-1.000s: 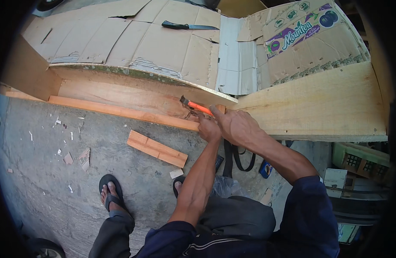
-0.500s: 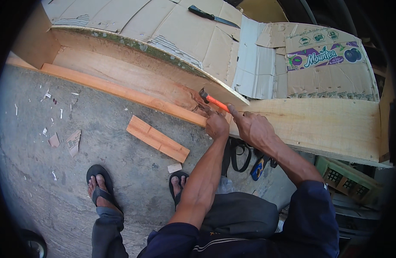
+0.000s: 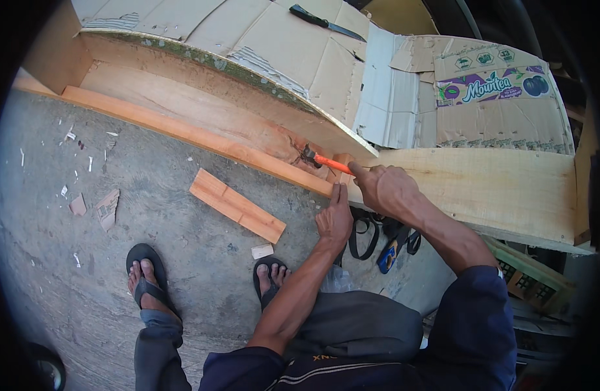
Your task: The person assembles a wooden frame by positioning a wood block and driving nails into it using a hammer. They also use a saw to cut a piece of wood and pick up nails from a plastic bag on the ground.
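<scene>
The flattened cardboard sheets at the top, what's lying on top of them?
On the flattened cardboard sheets lies a dark-handled knife, blade pointing right. Whatever is beneath the cardboard is covered, apart from the board edge under its front.

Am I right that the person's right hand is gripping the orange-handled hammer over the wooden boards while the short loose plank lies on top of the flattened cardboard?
Not quite. The right hand does grip the orange-handled hammer over the wooden boards, but the short loose plank lies on the concrete floor, not on the flattened cardboard. The head view shows it in front of the boards, near the sandalled feet.
</scene>
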Action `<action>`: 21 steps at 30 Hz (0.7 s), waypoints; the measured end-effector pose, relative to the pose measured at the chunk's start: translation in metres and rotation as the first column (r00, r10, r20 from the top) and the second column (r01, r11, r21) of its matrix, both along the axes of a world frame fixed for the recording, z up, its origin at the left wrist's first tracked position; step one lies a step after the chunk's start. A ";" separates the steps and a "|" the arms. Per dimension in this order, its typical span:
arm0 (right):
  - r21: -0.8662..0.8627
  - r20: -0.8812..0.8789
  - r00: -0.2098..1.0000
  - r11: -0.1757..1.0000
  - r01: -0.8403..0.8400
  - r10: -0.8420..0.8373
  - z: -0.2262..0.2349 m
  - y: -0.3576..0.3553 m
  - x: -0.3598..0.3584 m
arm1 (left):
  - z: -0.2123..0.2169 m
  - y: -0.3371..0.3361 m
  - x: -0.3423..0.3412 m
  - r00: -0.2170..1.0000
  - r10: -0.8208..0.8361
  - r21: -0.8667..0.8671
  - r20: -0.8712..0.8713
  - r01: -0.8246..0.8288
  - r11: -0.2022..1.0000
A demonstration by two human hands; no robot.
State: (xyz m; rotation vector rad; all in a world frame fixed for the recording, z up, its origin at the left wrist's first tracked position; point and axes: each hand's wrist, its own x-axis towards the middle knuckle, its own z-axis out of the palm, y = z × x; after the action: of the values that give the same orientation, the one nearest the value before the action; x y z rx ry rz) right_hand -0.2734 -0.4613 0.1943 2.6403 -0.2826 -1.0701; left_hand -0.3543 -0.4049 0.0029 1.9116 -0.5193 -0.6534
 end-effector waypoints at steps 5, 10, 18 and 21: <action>0.338 0.520 0.853 0.927 -0.161 -0.041 0.010 0.027 0.019 | -0.008 0.007 0.002 0.967 -0.208 0.128 0.145 0.190 0.973; 0.100 0.177 0.982 0.994 0.054 -0.071 -0.006 -0.008 -0.009 | -0.019 0.002 -0.019 0.913 -0.316 0.117 0.259 0.295 0.948; 0.221 0.559 0.819 0.975 0.003 -0.129 -0.001 0.034 -0.013 | -0.014 -0.005 -0.020 0.924 -0.304 0.167 0.234 0.269 0.948; -0.073 -0.051 0.990 0.989 0.130 -0.134 -0.016 0.017 -0.037 | -0.018 -0.009 -0.029 0.933 -0.292 0.112 0.209 0.274 0.955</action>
State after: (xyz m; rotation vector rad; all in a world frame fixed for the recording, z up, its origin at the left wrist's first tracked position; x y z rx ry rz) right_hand -0.3100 -0.4448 0.1783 2.5552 -0.4804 -1.1511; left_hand -0.3837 -0.4142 -0.0149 2.0176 -0.9393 -0.6530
